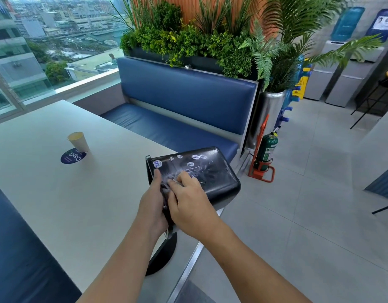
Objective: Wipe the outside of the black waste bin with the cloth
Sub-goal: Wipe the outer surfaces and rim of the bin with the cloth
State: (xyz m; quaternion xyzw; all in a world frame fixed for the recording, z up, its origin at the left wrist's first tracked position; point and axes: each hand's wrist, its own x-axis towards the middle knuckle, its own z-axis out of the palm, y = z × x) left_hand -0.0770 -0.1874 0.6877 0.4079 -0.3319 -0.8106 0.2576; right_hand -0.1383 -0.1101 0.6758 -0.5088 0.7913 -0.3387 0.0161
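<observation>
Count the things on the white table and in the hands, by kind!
Paper cup: 1
Blue table sticker: 1
Black waste bin: 1
Cloth: 1
Total: 4

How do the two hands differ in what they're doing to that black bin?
The left hand grips the bin at its rim end, while the right hand lies on the bin's broad upper side. The right hand bunches a pale cloth under its fingers; the left hand has no cloth. Both hands touch the bin, which lies tipped on its side at the edge of the table.
</observation>
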